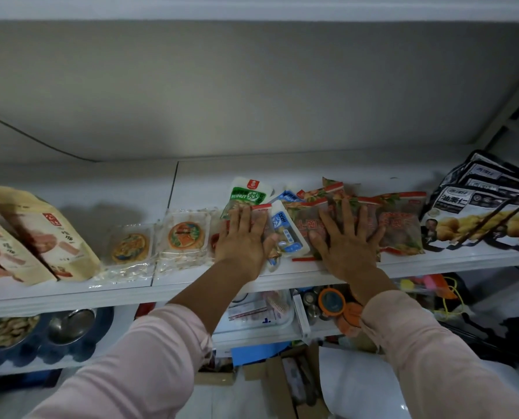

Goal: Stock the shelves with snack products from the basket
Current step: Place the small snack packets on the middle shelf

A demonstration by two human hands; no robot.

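Both grips flat, grasping nothing, near the white shelf's (197, 189) front edge: left hand (241, 241) seemingly touching a green-and-white plastic "PEANUT" packet (247, 195), right hand (347, 241) pressing red-trimmed clear packets (400, 228).

On my feed the shelf (191, 189) looked like smooth white board, with a faint sheen along its front edge. The 2 beige pouches (55, 234) looked like matt paper. The 2 trays (129, 246) were clear plastic under crinkled film that caught the light. The green pack (247, 192) and the red-trimmed bags (400, 225) were glossy plastic, and I could partly see through the bags. The black bags (478, 207) had a slick, shiny printed film. Below, I saw a bowl (74, 323) of polished metal and a box (277, 376) of plain matt cardboard. The sleeves (149, 358) were soft, matt cloth.
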